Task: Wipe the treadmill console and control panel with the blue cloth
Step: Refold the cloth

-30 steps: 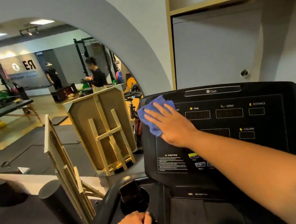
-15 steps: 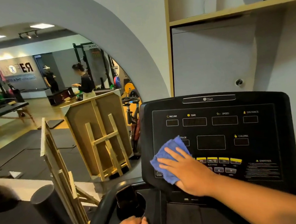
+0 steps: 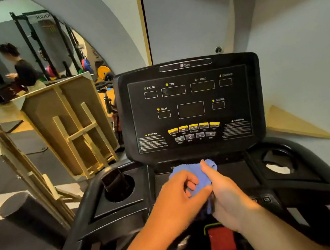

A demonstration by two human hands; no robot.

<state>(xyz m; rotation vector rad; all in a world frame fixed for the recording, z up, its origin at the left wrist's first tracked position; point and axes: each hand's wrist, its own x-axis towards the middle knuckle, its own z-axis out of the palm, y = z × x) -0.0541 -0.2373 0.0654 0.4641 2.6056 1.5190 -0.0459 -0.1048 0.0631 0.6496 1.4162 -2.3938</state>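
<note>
The black treadmill console (image 3: 190, 100) stands upright ahead of me, with dark display windows and a row of yellow buttons (image 3: 193, 127) on its control panel. Below it, over the flat tray, both hands meet on the bunched blue cloth (image 3: 189, 174). My left hand (image 3: 181, 194) pinches the cloth from the left, fingers curled into it. My right hand (image 3: 225, 192) grips it from the right, thumb pointing up. Part of the cloth hangs hidden between my palms.
A cup holder (image 3: 118, 186) at the left holds a dark object; another cup holder (image 3: 278, 162) at the right holds something white. A red safety key (image 3: 222, 239) sits below my hands. Wooden frames (image 3: 72, 126) lean at the left, and people stand in the gym beyond.
My right hand has left the console face and come down with the cloth. My left hand has left the left rail and joined it on the cloth. The view has tilted downward.
</note>
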